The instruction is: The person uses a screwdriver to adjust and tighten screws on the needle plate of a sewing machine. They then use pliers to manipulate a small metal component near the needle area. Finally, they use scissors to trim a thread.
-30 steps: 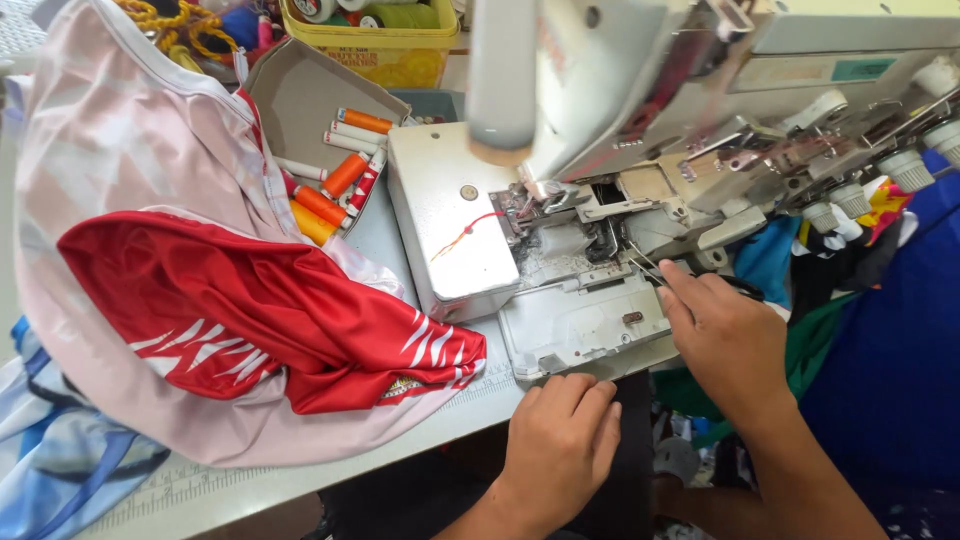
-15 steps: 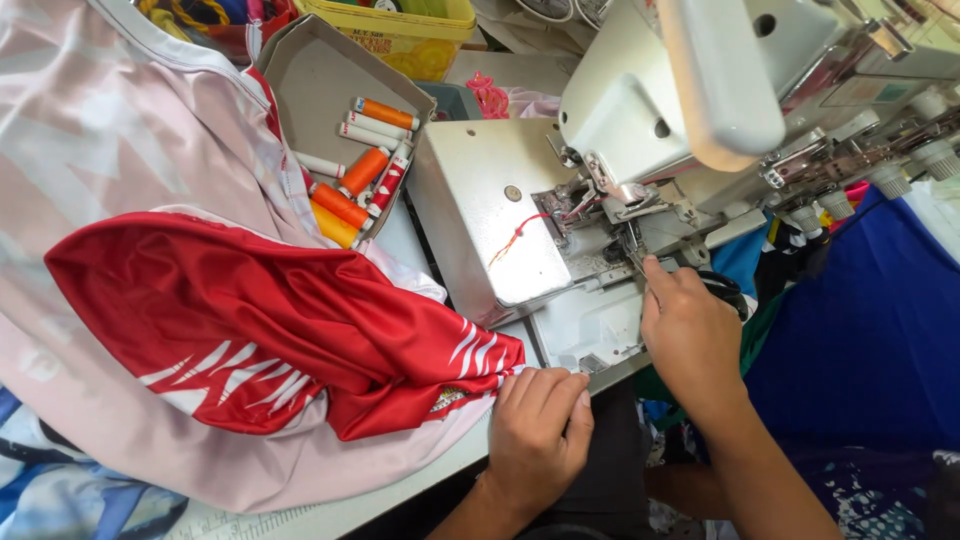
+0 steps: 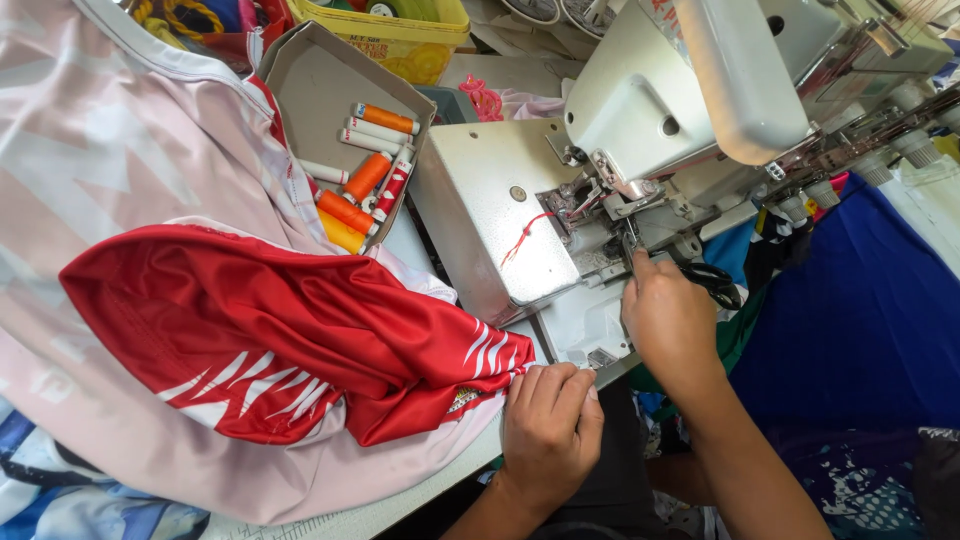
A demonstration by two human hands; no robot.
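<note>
We are looking down at a sewing station. Our left hand (image 3: 548,432) is resting at the front edge of the counter (image 3: 400,505), its fingers curled together into a loose fist right beside the hem of the red garment (image 3: 270,335), touching its corner or very nearly so; we cannot tell whether cloth is pinched inside. Our right hand (image 3: 668,318) is reaching up to the needle area of the white sewing machine (image 3: 640,110), fingertips drawn together at the metal parts there, but we cannot tell what they are gripping, if anything. A pair of black scissors (image 3: 712,280) is lying just behind that hand.

The red garment, with white stripes near its edge, is lying spread over a pale pink fabric (image 3: 110,160), left of the machine's grey plate (image 3: 490,215). A short red thread (image 3: 520,238) is trailing across that plate. Behind the garment, an open cardboard box (image 3: 330,90) is holding orange, white and red thread spools (image 3: 368,176). A yellow bin (image 3: 405,40) is standing beyond it, and blue cloth (image 3: 860,320) is hanging on the right.
</note>
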